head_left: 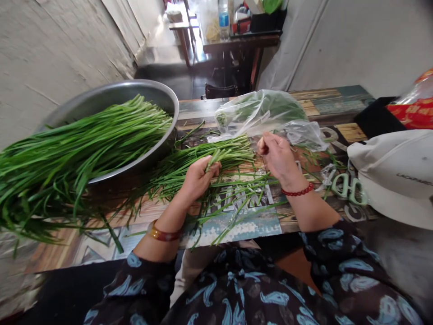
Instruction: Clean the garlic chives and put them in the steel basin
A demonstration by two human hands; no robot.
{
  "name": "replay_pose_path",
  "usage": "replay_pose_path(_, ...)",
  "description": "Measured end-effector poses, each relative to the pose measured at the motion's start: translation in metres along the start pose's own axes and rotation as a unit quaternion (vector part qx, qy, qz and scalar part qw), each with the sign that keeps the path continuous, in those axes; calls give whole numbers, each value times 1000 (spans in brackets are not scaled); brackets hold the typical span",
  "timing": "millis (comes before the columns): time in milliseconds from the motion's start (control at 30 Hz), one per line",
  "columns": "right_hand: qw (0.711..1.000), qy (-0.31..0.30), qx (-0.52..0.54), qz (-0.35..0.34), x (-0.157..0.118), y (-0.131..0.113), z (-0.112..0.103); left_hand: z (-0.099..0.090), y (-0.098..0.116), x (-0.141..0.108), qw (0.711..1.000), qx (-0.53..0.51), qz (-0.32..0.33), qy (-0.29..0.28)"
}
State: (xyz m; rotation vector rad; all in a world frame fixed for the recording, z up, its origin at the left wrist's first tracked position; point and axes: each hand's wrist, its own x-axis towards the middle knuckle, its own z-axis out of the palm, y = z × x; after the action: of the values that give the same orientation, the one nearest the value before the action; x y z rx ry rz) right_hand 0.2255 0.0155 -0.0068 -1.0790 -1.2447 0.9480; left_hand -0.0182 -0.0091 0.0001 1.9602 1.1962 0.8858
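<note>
My left hand (202, 177) is closed around a small bunch of garlic chives (214, 159), their pale stem ends poking up past the thumb. Fingers pinched together, my right hand (275, 155) hovers to the right of it; whatever is between its fingertips is too small to make out. Under and behind the left hand lies a pile of chives (237, 151) on the table, stem ends toward the right. Loose stalks (241, 192) are scattered in front of it. A clear plastic bag (264, 110) with more greens lies just beyond my right hand.
At the left a large metal basin (174, 106) holds a heap of long chives (101, 131) hanging over its rim. Green-handled scissors (348, 188) and a white cap (395, 174) lie at the right. A second table with a bottle (223, 20) stands farther back.
</note>
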Motion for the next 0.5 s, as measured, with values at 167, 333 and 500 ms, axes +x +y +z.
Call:
replay_pose_path(167, 977, -62, -184, -85, 0, 2, -5, -1, -7, 2, 978, -173, -88, 70)
replay_pose_path(333, 912, -124, -353, -167, 1, 18, -11, -3, -12, 6, 976, -119, -106, 147)
replay_pose_path(500, 876, -129, -419, -203, 1, 25, -10, -2, -9, 7, 974, -119, -110, 157)
